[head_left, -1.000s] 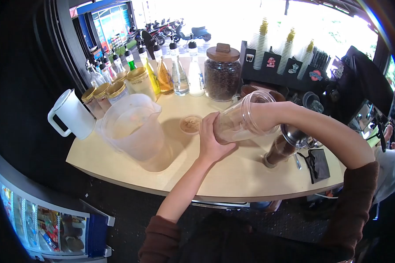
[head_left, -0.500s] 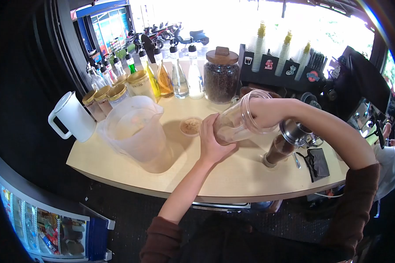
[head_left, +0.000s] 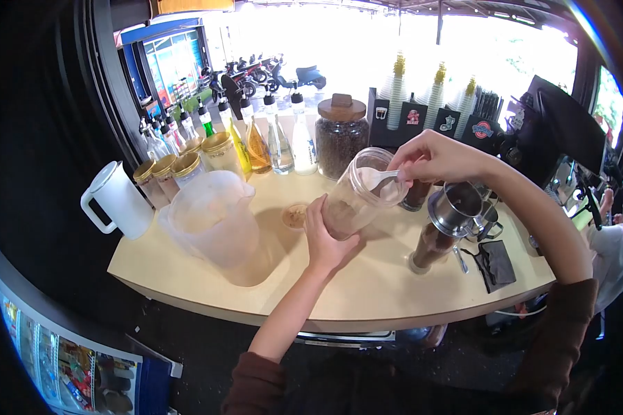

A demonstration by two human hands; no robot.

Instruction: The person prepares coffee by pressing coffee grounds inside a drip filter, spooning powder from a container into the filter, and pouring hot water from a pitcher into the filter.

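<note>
My left hand point(head_left: 331, 238) is wrapped round the lower side of a clear jar point(head_left: 346, 213), which leans with its mouth toward the right. Pinched between the fingers of my right hand point(head_left: 439, 158) is a white scoop point(head_left: 372, 178) at the jar's mouth. What the scoop carries, if anything, I cannot make out. Just left of my left hand lies a small round lid point(head_left: 295, 216), with a brownish inside. To the right of the jar, a metal drip coffee filter point(head_left: 457, 206) sits on a glass of brown drink point(head_left: 430, 247).
A big translucent pitcher point(head_left: 218, 225) and a white jug point(head_left: 120, 200) stand on the left of the counter point(head_left: 284, 290). Pump bottles point(head_left: 280, 142), a coffee bean jar point(head_left: 342, 142) and stacked cups point(head_left: 432, 93) line the back. A spoon point(head_left: 461, 260) and dark cloth point(head_left: 495, 266) lie right.
My right hand has come up out of the jar, and the white scoop now shows at its mouth. My left hand keeps hold of the jar. The view has shifted slightly.
</note>
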